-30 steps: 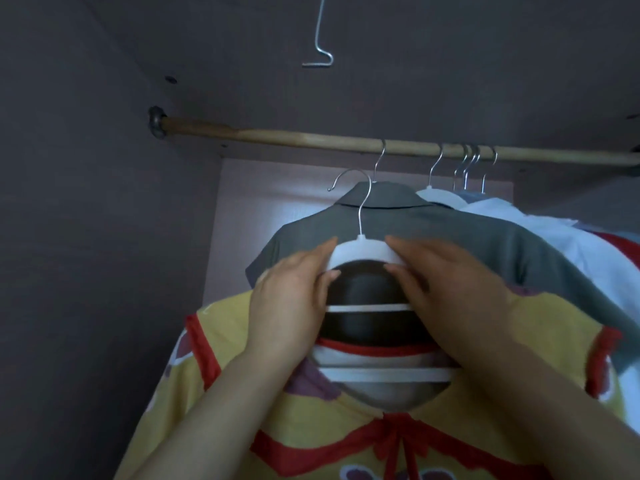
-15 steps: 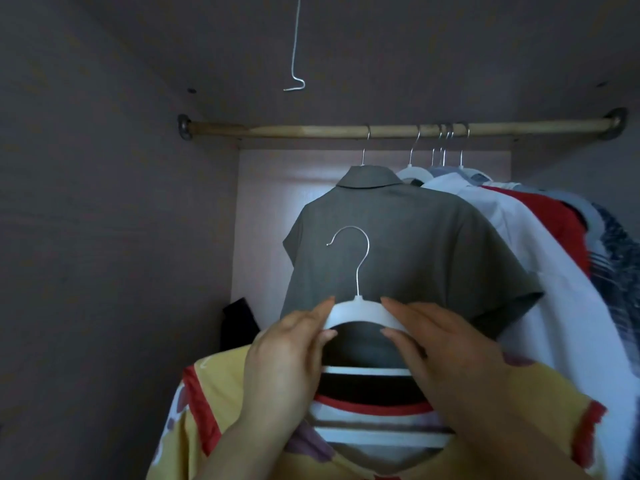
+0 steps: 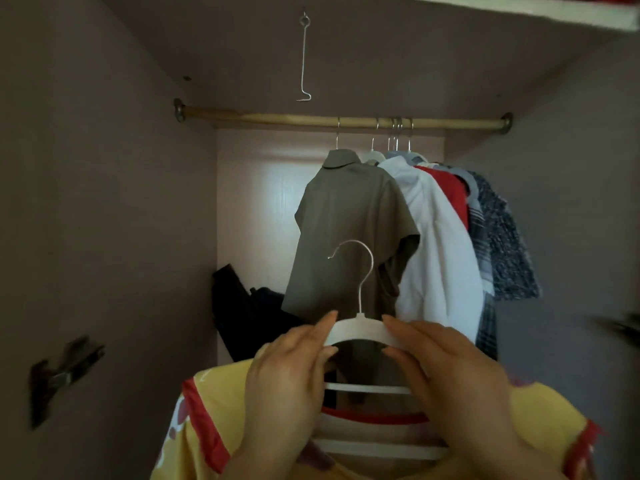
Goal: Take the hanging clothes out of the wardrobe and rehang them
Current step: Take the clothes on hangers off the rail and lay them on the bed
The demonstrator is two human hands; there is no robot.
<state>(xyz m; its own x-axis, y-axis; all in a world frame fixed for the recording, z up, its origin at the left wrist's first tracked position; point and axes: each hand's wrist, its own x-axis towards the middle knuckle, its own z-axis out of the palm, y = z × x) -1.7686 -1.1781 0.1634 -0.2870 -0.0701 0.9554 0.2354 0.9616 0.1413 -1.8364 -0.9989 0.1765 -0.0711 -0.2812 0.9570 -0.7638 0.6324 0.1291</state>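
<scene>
Both the left hand (image 3: 287, 382) and right hand (image 3: 446, 375) clasp the hanger (image 3: 360, 330) bearing the yellow top (image 3: 540, 420) at 6 o'clock, off the rod (image 3: 277, 118) at 12; rehanging likely comes next, its hook (image 3: 371, 265) lifted over the rod.

free: rod (image 3: 259, 118) left of grey shirt (image 3: 346, 220) | blocked: packed clothes (image 3: 450, 220) right | overhead: wire hook (image 3: 304, 64)

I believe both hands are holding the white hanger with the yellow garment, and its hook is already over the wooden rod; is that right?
Not quite: the head view shows the hook free, below the wooden rod, in front of the grey shirt. The left hand and right hand do hold the white hanger with the yellow garment.
</scene>
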